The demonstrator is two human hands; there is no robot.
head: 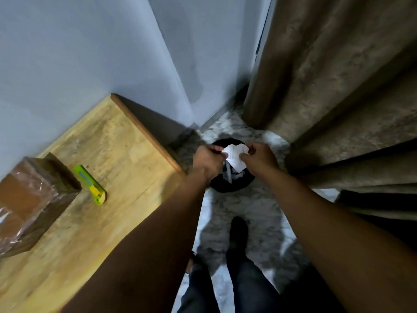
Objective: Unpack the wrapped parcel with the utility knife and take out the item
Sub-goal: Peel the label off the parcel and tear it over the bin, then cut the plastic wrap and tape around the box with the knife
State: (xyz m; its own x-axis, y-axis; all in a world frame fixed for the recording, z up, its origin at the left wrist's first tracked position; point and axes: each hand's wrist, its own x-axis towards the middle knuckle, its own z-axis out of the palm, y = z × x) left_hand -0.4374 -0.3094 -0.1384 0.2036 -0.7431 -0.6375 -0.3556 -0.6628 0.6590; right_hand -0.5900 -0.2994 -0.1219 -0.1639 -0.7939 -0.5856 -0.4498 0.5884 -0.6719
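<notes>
Parcel (pixel 29 204): lower left of frame, on the wooden tabletop (pixel 117 141). Brown box under glossy clear wrap or tape; wrap looks unbroken on the faces in view.

Utility knife (pixel 90 185): just right of the parcel on the tabletop, apart from it. Green and yellow body; neither hand touches it. Whether the blade is out, too blurred to tell.

Left hand (pixel 208 159): centre of frame, past the tabletop edge, fingers curled and pinching the left side of a crumpled white paper (pixel 234 155).

Crumpled white paper: held between both hands, directly above a black bin (pixel 230 184) on the marble floor (pixel 252 204). More white scraps lie inside the bin.

Right hand (pixel 259 158): fingers and thumb clamped on the paper's right side.

Curtain (pixel 338 86): brown folds filling the right of frame.

Handling, judged: parcel looks stiff-sided and boxy, so it should sit steady under a pressing palm. Film is likely slick; grip across the corners or flat top, not the shiny faces. Weight unknown.

Cutting, judged: run the blade shallow along a taped seam, holding fingers clear of the line. Contents hidden; deep cuts risk marking the item.

Step, judged: scrap disposal; the parcel is not yet opened.
</notes>
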